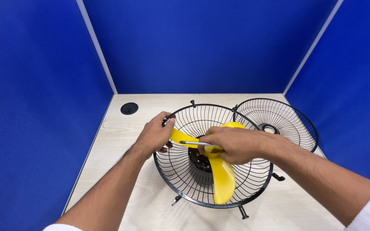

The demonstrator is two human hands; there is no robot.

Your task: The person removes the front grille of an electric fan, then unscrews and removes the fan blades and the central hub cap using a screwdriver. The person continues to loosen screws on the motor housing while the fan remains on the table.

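A black wire fan guard point(180, 179) lies like a bowl on the light wooden table, with a yellow three-bladed fan propeller point(223, 177) inside it over the dark motor hub point(198, 161). My left hand point(155, 134) grips the guard's left rim near one yellow blade. My right hand point(232, 143) rests on the propeller's centre and holds a slim metal tool point(195, 143) that points left. The propeller's hub is hidden under my right hand.
A second black wire guard point(287, 117) lies tilted behind and to the right, touching the first. A round black cable hole point(129, 108) sits in the table at the back left. Blue partition walls close in three sides.
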